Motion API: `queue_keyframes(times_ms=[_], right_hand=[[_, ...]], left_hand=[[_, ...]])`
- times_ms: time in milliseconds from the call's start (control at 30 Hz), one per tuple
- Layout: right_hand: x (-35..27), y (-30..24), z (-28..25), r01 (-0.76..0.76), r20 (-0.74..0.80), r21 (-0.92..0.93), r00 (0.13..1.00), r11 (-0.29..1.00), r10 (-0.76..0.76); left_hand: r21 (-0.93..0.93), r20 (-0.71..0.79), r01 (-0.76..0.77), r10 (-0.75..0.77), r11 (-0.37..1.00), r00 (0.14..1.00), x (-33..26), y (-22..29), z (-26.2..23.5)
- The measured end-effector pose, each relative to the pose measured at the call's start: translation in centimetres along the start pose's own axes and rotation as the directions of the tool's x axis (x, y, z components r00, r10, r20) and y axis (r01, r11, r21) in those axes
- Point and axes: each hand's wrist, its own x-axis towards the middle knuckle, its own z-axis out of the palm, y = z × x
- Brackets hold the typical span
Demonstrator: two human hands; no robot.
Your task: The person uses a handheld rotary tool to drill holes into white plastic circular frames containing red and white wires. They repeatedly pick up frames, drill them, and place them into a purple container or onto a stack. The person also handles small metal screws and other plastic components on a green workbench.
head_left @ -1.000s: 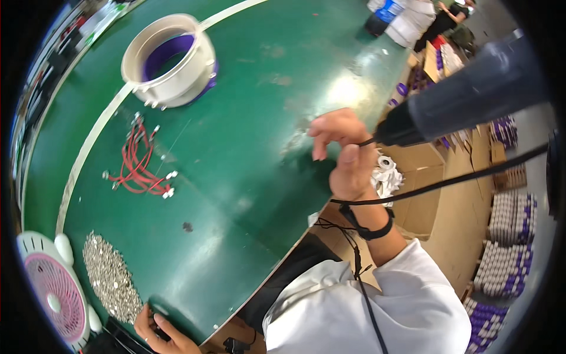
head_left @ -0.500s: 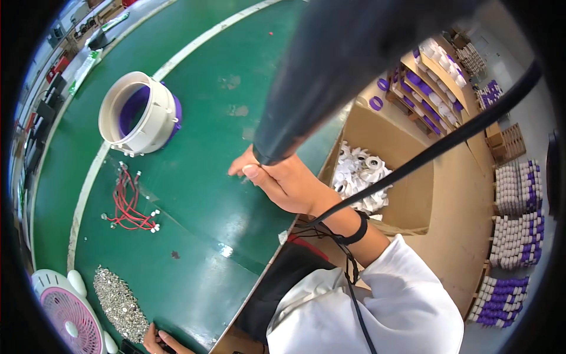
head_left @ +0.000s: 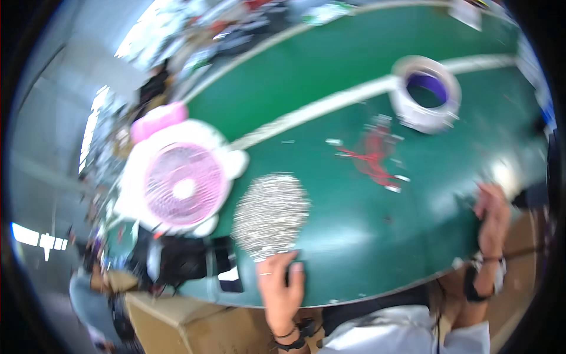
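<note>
Head view — one left hand (head_left: 279,289) at one silvery pile (head_left: 272,212), one fan (head_left: 186,187).

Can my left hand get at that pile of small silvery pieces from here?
Most likely yes: your left hand is right at the near edge of the pile, and nothing seems to stand between them, though blur hides whether the fingers touch it.

Beyond the fingers of the left hand (head_left: 279,290), metal pieces (head_left: 272,211) blur into streaks, their shapes indistinct. Beside the fingers of the right hand (head_left: 493,218), a dark object (head_left: 533,196) is cut off by the edge.
</note>
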Motion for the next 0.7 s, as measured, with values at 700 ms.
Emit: queue_keyframes(times_ms=[700], right_hand=[[-0.6, -0.1, -0.6, -0.097, -0.122, -0.164, 0.990, 0.982, 0.077]], left_hand=[[-0.122, -0.023, 0.030, -0.033, 0.992, 0.999, -1.1, 0.0, -1.0]])
